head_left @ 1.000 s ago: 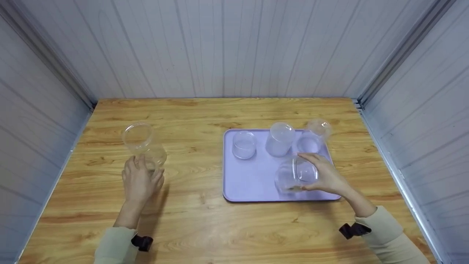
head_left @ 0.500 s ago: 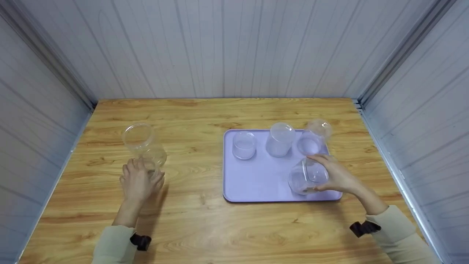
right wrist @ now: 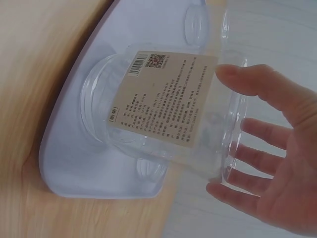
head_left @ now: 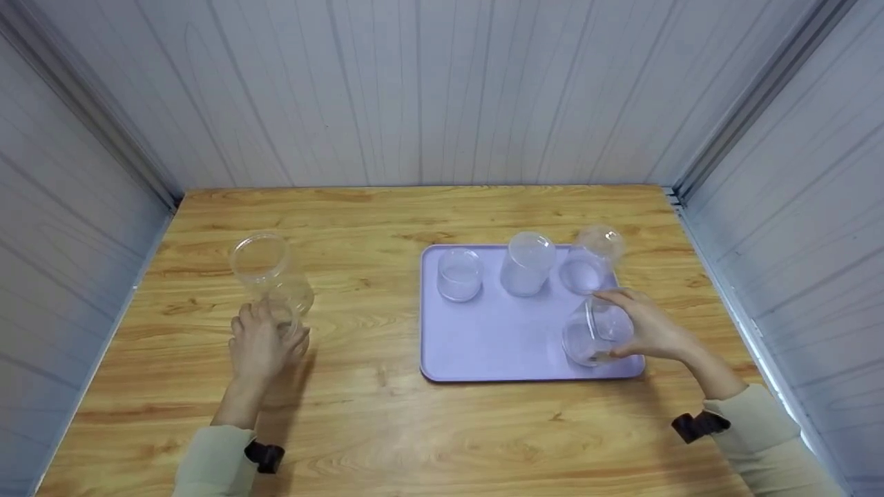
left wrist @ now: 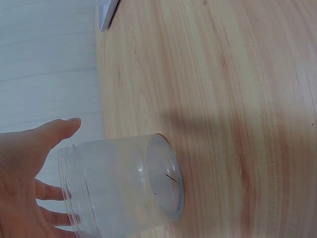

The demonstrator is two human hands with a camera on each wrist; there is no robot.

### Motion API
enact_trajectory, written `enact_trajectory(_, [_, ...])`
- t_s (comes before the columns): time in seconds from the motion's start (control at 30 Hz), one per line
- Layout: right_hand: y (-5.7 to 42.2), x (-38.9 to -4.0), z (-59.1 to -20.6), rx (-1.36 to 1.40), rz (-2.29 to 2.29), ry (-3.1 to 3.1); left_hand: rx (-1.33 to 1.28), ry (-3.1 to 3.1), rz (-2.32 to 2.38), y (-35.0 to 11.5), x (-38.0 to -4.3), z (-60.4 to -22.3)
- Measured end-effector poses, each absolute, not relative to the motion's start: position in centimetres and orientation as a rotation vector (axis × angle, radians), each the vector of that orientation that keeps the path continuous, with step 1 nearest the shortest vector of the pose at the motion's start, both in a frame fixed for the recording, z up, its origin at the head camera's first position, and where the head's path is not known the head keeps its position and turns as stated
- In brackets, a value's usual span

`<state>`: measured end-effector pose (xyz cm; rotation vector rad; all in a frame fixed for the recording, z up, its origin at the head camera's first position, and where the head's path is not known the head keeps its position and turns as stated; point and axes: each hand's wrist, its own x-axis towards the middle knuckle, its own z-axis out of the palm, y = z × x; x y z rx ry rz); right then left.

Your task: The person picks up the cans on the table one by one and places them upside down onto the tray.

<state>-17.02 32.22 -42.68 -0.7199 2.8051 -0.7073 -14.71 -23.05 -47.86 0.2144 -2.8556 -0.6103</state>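
My left hand (head_left: 259, 342) is around the rim of a clear plastic jar (left wrist: 124, 183) standing upright on the wooden table. In the left wrist view the thumb lies on one side of the rim and the fingers on the other. Right behind it stands a taller clear jar (head_left: 261, 259). My right hand (head_left: 649, 328) grips a clear jar (right wrist: 124, 131) by its base, thumb and fingers spread around it. That jar is upside down, its narrower neck down at the lilac tray (head_left: 476, 345); a beige printed label (right wrist: 163, 99) covers its side.
Along the tray's back edge stand a short clear container (head_left: 460, 275), a taller cloudy one (head_left: 528, 264) and another clear container (head_left: 587, 266) in the right corner. Light panel walls (head_left: 414, 96) enclose the table (head_left: 366, 221) at the back and both sides.
My right hand has moved the inverted jar to the right across the front part of the tray, toward its right edge. The left hand has stayed nearly still.
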Motion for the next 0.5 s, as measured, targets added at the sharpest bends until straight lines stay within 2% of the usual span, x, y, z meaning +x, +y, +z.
enact_trajectory(0.5, [33.08,-17.41,-41.94,-0.709,-0.641,2.744,0.156,-2.837,-0.61,-23.38,-14.7,-47.81])
